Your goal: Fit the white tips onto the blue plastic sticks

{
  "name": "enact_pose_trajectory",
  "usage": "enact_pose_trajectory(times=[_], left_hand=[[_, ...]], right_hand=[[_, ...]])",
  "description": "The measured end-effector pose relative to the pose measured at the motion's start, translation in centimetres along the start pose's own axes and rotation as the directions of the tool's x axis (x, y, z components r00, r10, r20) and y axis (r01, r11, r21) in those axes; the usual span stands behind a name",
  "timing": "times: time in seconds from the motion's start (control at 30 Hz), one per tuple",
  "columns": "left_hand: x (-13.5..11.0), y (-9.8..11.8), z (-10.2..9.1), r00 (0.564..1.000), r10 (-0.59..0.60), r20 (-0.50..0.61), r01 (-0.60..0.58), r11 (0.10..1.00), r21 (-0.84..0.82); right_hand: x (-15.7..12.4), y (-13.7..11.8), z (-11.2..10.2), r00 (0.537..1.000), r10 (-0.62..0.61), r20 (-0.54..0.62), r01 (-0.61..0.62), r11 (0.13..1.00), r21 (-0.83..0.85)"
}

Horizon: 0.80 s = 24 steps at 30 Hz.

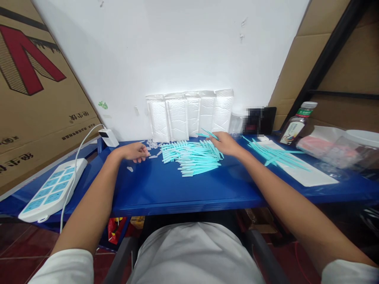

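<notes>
My right hand (222, 142) is closed around a few thin turquoise sticks (204, 133), whose pointed ends stick out to the left. Below and beside it lies a large heap of similar turquoise sticks (198, 159), many with pale, translucent ends. On the left, my left hand (136, 152) has its fingers pinched together just above the table; what lies between the fingertips is too small to make out. Small translucent caps (152, 145) are scattered by those fingertips, and one loose cap (130, 169) rests nearer to me.
White padded pouches (189, 116) lean against the wall behind the heap. More turquoise sticks lie on a white sheet (318, 179) at right, near a bottle (297, 122) and a clear jar (352, 148). A power strip (55, 189) and cable occupy the blue table's (177, 193) left side.
</notes>
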<state>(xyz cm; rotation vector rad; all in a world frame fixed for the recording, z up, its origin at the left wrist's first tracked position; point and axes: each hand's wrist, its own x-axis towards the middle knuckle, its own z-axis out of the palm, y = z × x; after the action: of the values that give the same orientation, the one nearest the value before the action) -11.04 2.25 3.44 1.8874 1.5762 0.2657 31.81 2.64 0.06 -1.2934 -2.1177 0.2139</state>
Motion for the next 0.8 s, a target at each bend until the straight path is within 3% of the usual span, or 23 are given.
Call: enact_pose_trajectory(times=[0.07, 0.17, 0.27, 0.47, 0.8], left_hand=[[0.0, 0.9, 0.4, 0.990, 0.130, -0.063, -0.134, 0.988, -0.079], [0.4, 2.5, 2.2, 0.931, 0.302, -0.204, -0.342, 0.918, -0.201], [1.1, 4.1, 4.8, 0.891, 0.363, -0.272, -0.442, 0.831, -0.337], [2.2, 5.1, 8.4, 0.869, 0.426, -0.252, -0.495, 0.761, -0.419], [2.0, 5.3, 9.0, 0.881, 0.393, -0.264, -0.473, 0.770, -0.429]], right_hand=[[-0.1, -0.5, -0.3, 1.000, -0.009, 0.019, 0.008, 0.996, 0.085], [-0.5, -1.5, -0.8, 0.995, -0.080, 0.059, 0.063, 0.966, 0.252], [-1.0, -2.5, -1.3, 0.991, -0.082, 0.104, 0.040, 0.935, 0.353], [-1.3, -3.2, -1.5, 0.990, -0.056, 0.130, 0.003, 0.927, 0.374], [-1.4, -3.5, -1.3, 0.983, -0.035, 0.179, -0.033, 0.931, 0.364]])
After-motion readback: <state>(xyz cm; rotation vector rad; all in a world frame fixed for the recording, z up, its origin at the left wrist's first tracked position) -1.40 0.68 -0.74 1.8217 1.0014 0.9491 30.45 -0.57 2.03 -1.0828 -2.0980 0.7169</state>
